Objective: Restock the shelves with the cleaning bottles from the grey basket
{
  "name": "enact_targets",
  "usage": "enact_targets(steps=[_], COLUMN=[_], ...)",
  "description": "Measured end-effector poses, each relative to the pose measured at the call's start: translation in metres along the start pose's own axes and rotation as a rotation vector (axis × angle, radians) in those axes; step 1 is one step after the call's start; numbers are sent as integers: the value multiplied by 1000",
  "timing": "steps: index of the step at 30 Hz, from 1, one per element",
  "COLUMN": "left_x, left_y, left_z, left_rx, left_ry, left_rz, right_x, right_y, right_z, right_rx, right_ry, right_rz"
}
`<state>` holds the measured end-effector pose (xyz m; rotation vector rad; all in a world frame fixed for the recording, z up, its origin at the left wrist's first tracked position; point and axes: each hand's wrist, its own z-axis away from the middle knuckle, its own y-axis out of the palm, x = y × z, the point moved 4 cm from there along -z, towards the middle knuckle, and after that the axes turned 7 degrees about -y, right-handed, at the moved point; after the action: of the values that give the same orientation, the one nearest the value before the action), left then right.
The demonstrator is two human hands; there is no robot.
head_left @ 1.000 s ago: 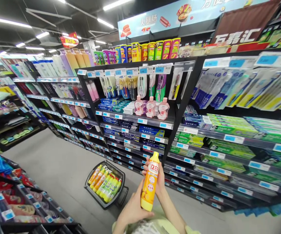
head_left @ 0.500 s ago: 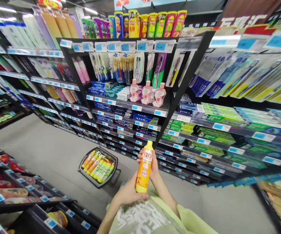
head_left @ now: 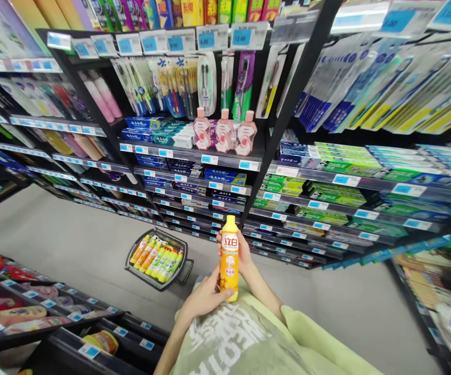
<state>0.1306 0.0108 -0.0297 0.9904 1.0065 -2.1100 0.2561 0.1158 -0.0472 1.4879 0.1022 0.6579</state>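
I hold an orange-yellow bottle (head_left: 229, 259) with a yellow cap and a red-and-white label upright in front of me with both hands. My left hand (head_left: 204, 298) wraps around its lower part from the left. My right hand (head_left: 244, 252) grips its upper part from behind. On the floor to the left lies a dark shopping basket (head_left: 183, 273) with several similar orange and green bottles (head_left: 155, 256) lying in it.
Dark shelves with toothpaste boxes (head_left: 327, 195), hanging toothbrushes (head_left: 194, 83) and pink bottles (head_left: 224, 131) stand ahead and to the right. A low shelf of packaged goods (head_left: 22, 307) runs along the lower left. Grey aisle floor (head_left: 64, 239) stretches to the left.
The view has tilted down and the shelves have come closer. The bottle stays upright in both hands, now held a little nearer my body.
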Motion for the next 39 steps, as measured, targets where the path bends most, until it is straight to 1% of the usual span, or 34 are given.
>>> enact_targets(steps=[2,7,11,18,21,27,33,39], left_x=[-2,-13,-18,-5,-7,-11,-8,-8], left_y=[0,-4,-7,-2,-2,-2,-2,-5], left_z=[-1,-2,-2,-4,-4,-4,-4,-1], left_rx=[7,-31,-59,-85,-93,-108,-117,-143], left_ry=[15,58,62,-20,-28,-21,-46,-88], left_rz=[26,120,116,86,104,114,41,-2], right_x=[1,0,0,2,4,6,5,3], right_y=[-4,-11,-14,-10,-8,-5,-8,-8], right_z=[2,1,0,2,3,3,2,4], right_rx=[18,17,12,9,8,-45,-87,-149], right_ry=[-2,19,16,-1,-17,-40,-29,-35], right_rz=[-8,-41,-55,-42,-41,-58,-62,-95])
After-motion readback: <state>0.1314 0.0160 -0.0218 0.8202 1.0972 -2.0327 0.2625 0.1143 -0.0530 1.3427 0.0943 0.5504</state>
